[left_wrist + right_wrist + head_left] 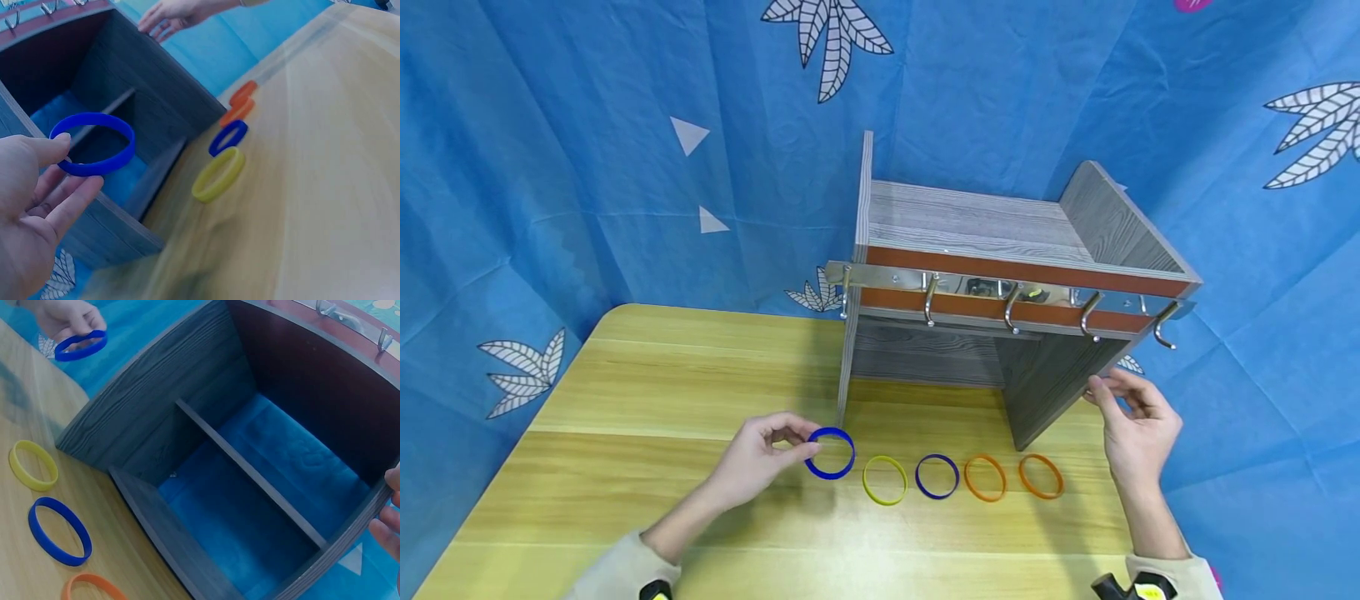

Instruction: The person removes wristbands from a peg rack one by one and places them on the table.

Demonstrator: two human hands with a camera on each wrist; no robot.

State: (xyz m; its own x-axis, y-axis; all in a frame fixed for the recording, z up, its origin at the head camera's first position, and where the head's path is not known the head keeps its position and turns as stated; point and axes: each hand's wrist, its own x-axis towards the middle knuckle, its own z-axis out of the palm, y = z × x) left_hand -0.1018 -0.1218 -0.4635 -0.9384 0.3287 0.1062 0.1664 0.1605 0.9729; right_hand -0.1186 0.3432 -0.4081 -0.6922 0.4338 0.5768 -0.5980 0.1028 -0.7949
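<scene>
My left hand (767, 458) pinches a blue wristband (851, 469) between thumb and fingers, held above the table in front of the left panel of a grey wooden shelf unit (970, 221). In the left wrist view the wristband (117, 167) tilts, its opening facing up. My right hand (1138, 429) holds the front edge of the shelf's right panel; in the right wrist view only its fingertips (389, 528) show there. On the table lie a yellow wristband (867, 486), another blue wristband (919, 481) and two orange wristbands, one (967, 482) left of the other (1022, 478).
A metal rail (955, 283) with several hooks runs across the shelf's front, above the open compartments. The shelf stands on a light wooden table (662, 375). A blue patterned cloth (625, 150) hangs behind and beside it.
</scene>
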